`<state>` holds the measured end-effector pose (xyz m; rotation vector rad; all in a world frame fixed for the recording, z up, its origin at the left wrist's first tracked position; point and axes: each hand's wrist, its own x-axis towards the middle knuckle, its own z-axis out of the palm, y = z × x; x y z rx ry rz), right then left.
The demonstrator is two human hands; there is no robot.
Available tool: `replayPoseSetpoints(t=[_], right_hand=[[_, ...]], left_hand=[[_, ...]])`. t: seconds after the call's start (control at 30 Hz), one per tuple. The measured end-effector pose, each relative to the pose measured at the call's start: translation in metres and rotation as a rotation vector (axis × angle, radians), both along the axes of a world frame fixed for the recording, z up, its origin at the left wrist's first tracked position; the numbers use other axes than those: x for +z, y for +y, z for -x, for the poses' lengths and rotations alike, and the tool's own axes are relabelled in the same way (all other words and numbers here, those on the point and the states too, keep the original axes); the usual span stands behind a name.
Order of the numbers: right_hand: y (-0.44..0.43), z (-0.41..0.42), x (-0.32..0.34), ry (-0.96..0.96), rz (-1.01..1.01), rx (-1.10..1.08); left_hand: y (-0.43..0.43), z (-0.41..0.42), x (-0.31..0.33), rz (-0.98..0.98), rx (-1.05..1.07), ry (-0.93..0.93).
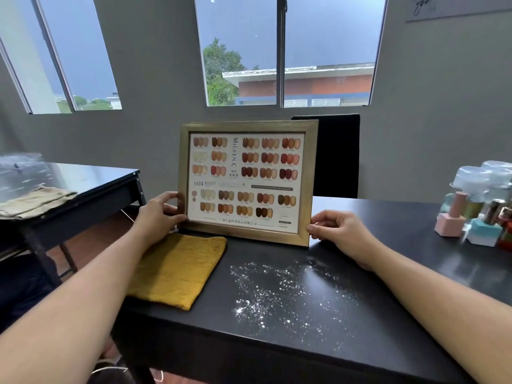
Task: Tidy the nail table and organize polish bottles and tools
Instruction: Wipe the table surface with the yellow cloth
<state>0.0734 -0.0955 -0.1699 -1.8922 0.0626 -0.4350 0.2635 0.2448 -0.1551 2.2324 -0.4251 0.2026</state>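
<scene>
Rectangular gold-framed nail colour swatch chart (246,181) stands upright near the middle of the black surface (388,225), lower edge down at the surface just beyond the far end of a folded mustard-yellow cloth (177,273). Left hand (159,214) grips the frame's left edge, thumb on the front and fingers curled behind; right hand (338,230) pinches the lower right corner with curled fingers. Scattered white powder (285,286) lies on the near surface right of the cloth, and a cluster of polish bottles (454,217), pink and teal among them, stands at the far right, well apart from the frame.
</scene>
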Motion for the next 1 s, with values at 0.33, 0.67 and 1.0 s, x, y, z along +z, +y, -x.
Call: replayPoseSetpoints(t=[0.33, 0.67, 1.0], right_hand=[[0.004, 0.001, 0.003, 0.010, 0.035, -0.014], [0.010, 0.012, 0.003, -0.046, -0.040, -0.151], [-0.025, 0.078, 0.026, -0.099, -0.007, -0.295]], left_hand=[[0.003, 0.008, 0.002, -0.015, -0.001, -0.011], [-0.015, 0.045, 0.011, 0.074, 0.125, -0.296], [-0.116, 0.137, 0.070, 0.162, -0.260, -0.503]])
